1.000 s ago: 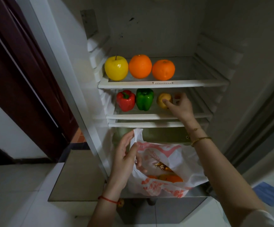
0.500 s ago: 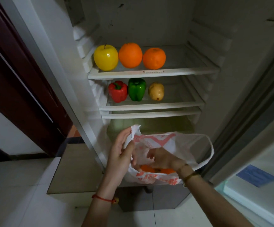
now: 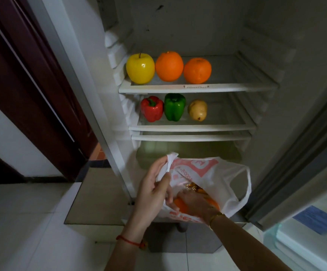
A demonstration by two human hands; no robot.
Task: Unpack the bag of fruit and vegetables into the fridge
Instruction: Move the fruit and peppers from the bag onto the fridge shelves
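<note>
The left hand (image 3: pixel 155 190) pinches the rim of the plastic bag (image 3: pixel 213 182), holding its mouth wide. The right hand (image 3: pixel 196 202) is sunk inside among orange produce (image 3: pixel 180 207); whether it grips anything I cannot tell. The thin bag hangs in front of the fridge's (image 3: pixel 266 55) bottom compartment, so a slipping pinch could spill it onto the tiled floor (image 3: pixel 22 222). The top shelf (image 3: pixel 197 88) carries a yellow apple (image 3: pixel 140 68) and two oranges (image 3: pixel 169 66); the shelf below (image 3: pixel 194 127) carries a red pepper (image 3: pixel 152 108), green pepper (image 3: pixel 174 107) and a potato (image 3: pixel 197 110). A dark door (image 3: pixel 31 85) stands left.
</note>
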